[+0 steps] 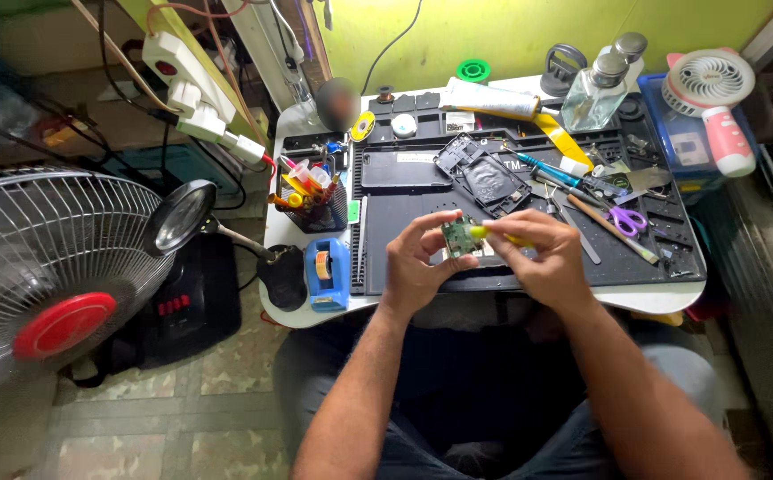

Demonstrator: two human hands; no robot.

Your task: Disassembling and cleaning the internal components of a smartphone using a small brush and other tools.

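Now left hand point(417, 267) grip pinches green board point(459, 236); right hand point(542, 253) grip clamps yellow tool point(504, 236) touching it.

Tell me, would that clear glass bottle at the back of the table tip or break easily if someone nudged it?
The clear bottle looks like thick glass, so probably heavy for its size and hard to tip. Its flat sides suggest it would slide, not roll. It stands near the table edge, so a fall could crack it.

1. Near edge of table point(653, 298): hands point(484, 258) around circuit board point(459, 236).
2. Just beyond: opened phone point(484, 178) on work mat point(404, 218).
3. Right: scissors point(628, 220); far right: handheld fan point(715, 98).
4. Left: tape dispenser point(327, 274), tool cup point(311, 200); floor fan point(48, 267) far left.
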